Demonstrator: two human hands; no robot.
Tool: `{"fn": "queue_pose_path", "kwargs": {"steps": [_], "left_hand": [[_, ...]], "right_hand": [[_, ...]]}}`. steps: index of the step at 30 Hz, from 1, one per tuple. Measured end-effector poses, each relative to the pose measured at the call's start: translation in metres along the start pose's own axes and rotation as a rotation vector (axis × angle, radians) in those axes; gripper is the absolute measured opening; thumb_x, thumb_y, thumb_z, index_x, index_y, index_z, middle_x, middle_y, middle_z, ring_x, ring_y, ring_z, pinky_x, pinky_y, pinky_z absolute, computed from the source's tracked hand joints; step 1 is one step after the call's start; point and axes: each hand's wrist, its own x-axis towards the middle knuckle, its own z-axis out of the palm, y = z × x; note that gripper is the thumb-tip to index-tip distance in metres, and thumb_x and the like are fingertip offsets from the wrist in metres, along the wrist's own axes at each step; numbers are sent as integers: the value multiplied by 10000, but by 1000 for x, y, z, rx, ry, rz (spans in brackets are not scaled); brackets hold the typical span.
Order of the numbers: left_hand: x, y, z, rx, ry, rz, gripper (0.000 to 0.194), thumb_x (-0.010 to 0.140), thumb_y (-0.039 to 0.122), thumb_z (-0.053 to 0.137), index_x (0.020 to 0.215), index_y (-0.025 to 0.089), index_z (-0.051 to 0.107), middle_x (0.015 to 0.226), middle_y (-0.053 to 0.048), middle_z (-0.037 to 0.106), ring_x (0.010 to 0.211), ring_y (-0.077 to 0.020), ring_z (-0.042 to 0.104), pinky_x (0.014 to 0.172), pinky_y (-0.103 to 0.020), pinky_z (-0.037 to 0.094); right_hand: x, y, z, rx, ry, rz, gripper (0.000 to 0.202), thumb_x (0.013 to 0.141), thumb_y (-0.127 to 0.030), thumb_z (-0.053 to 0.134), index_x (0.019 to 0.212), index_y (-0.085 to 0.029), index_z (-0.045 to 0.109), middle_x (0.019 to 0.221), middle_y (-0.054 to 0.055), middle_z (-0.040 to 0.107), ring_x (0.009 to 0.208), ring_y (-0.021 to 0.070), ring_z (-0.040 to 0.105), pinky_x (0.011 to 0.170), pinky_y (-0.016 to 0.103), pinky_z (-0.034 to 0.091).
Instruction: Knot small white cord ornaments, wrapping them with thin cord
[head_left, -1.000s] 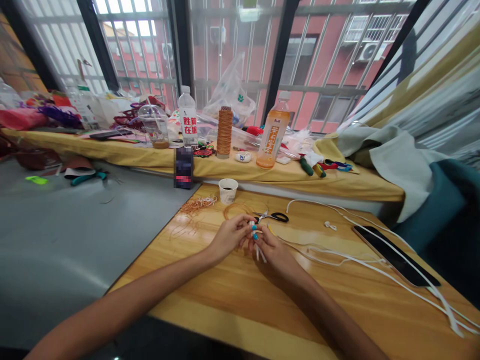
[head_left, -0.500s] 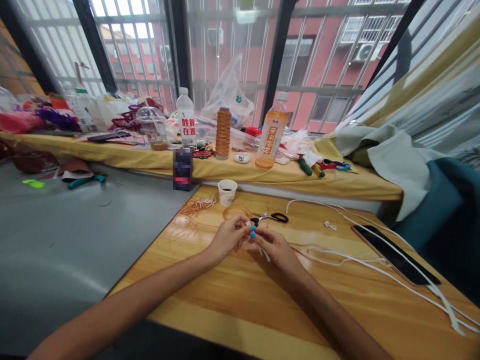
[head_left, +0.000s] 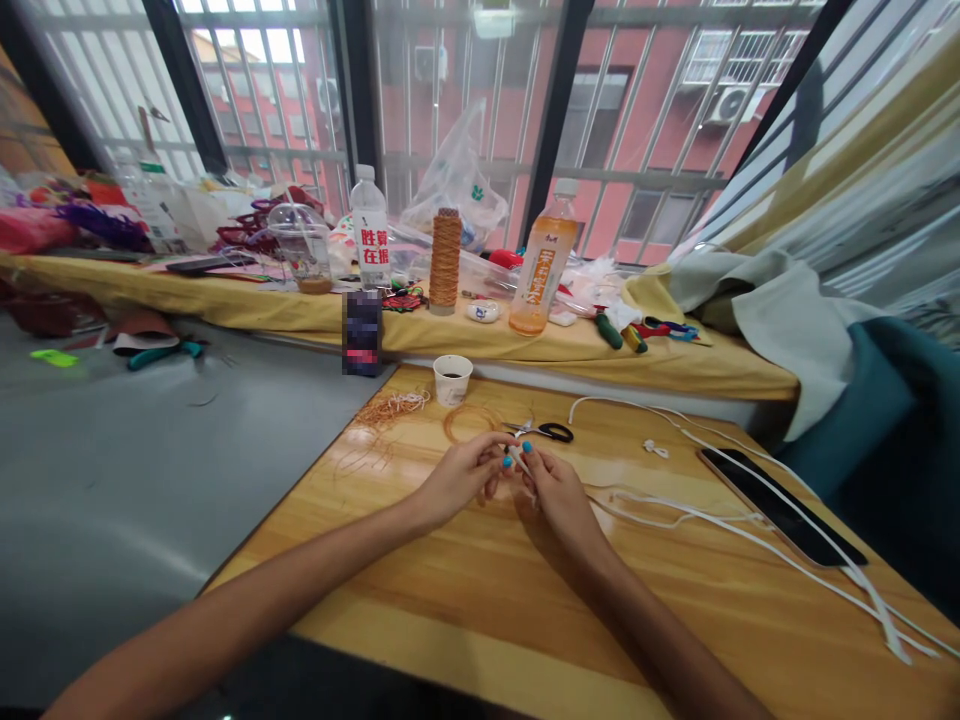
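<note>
Over the middle of the wooden table (head_left: 450, 590), my left hand (head_left: 466, 472) and my right hand (head_left: 553, 490) meet fingertip to fingertip. Between them is a small piece of white cord (head_left: 519, 460), and the fingers of both hands are closed on it. Its lower part is hidden by my right fingers. Just beyond the hands lie black-handled scissors (head_left: 553, 432) and a loop of thin orange thread (head_left: 471, 422). Long white cords (head_left: 705, 515) run from beside my right hand toward the right edge.
A paper cup (head_left: 452, 382) with dark liquid stands behind my hands. At the right lies a phone (head_left: 780, 508). Loose orange threads (head_left: 386, 410) lie left. The sill holds a thread spool (head_left: 445, 262), an orange drink bottle (head_left: 544, 260) and pliers (head_left: 609, 331).
My right hand has turned more upright, and its thumb has risen. More of the white cord now shows between the fingers. The view has shifted slightly.
</note>
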Motion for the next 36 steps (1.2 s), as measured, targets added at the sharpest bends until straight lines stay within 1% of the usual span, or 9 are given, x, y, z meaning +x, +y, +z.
{"fn": "queue_pose_path", "kwargs": {"steps": [6,11,14,22,25,28,31,33,36], "left_hand": [[-2,11,-7,353,-54,156,261,815,210,406,1049,172,516,671,17,513,515,-60,456,488,-176,390],[-6,12,-10,709,-21,379,199,845,244,379,945,161,529,842,-29,599,741,-104,548,667,-212,429],[-7,11,-9,857,-18,470,214,857,272,355,895,147,525,823,-37,601,726,-106,555,652,-211,429],[-8,11,-15,984,-76,668,234,855,250,360,989,144,520,847,-59,599,746,-124,552,634,-219,431],[-8,12,-14,859,-85,583,225,850,240,366,966,152,538,845,-60,594,767,-128,550,668,-234,430],[-5,10,-7,491,-55,308,173,814,230,430,944,162,522,781,-28,573,708,-109,548,649,-230,439],[-1,3,0,54,-42,44,279,745,224,525,1009,167,457,673,28,509,563,-77,519,530,-198,428],[1,-1,2,-109,-52,-34,327,706,239,570,1002,161,455,647,41,489,530,-69,510,503,-187,414],[3,-3,1,-172,-72,-70,296,682,258,590,937,142,492,633,35,501,515,-67,505,499,-188,404]], "right_hand": [[7,2,-2,65,6,126,465,613,-629,442,606,-165,469,538,-22,408,447,81,322,382,216,214],[5,-3,-3,61,-164,220,485,576,-670,437,571,-185,430,452,-71,306,360,54,239,341,208,178],[5,-2,-5,13,-189,224,490,591,-671,422,591,-181,443,429,-82,289,345,50,220,334,203,163],[8,2,-6,11,-207,186,515,559,-687,451,485,-181,393,414,-68,310,369,41,248,359,197,164],[6,-2,-6,53,-225,227,506,539,-671,487,473,-181,380,405,-77,294,355,31,227,352,193,144],[3,-5,-7,104,-201,280,461,586,-634,481,511,-190,382,394,-92,275,315,31,207,323,196,124],[2,-7,-7,155,-122,273,420,622,-597,475,538,-198,374,391,-105,252,295,31,188,303,199,130],[2,-9,-6,172,-86,241,416,618,-589,487,539,-196,376,396,-104,255,299,31,194,302,201,142],[1,-10,-4,181,-64,222,403,631,-579,482,555,-190,409,395,-102,252,298,35,198,307,208,147]]}}
